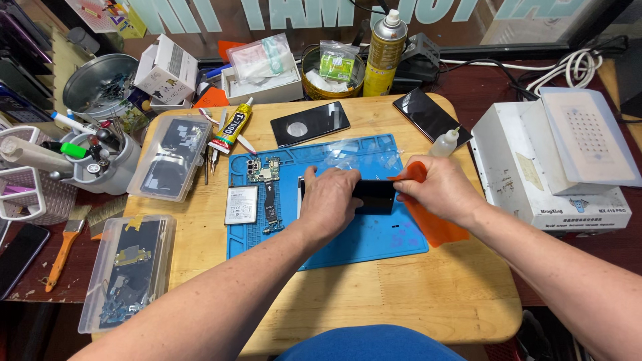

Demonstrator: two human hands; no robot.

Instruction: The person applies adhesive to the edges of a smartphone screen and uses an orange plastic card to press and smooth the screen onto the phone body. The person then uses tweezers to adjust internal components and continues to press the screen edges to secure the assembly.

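bright, even overhead light, soft shadows, sharp centre, wide-angle bending at edges, glare on the dark phone screens [309, 124].

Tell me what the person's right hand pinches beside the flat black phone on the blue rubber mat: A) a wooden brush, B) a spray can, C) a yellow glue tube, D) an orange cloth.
D: the right hand pinches an orange cloth against the black phone, which the left hand presses down.

— Hidden near the blue mat [374, 244]?
— Left part of the dark phone [374, 196] on it, under the left hand [329, 200]. Orange cloth [431, 224] partly under the right hand [435, 189].
— Cut off?
— Far left of the mat, 1 phone [19, 257] clipped by the edge. Below it, blue clothing [371, 342] cropped.
— Too small to tell?
— Parts inside the 2 clear boxes [130, 271] left of the mat.
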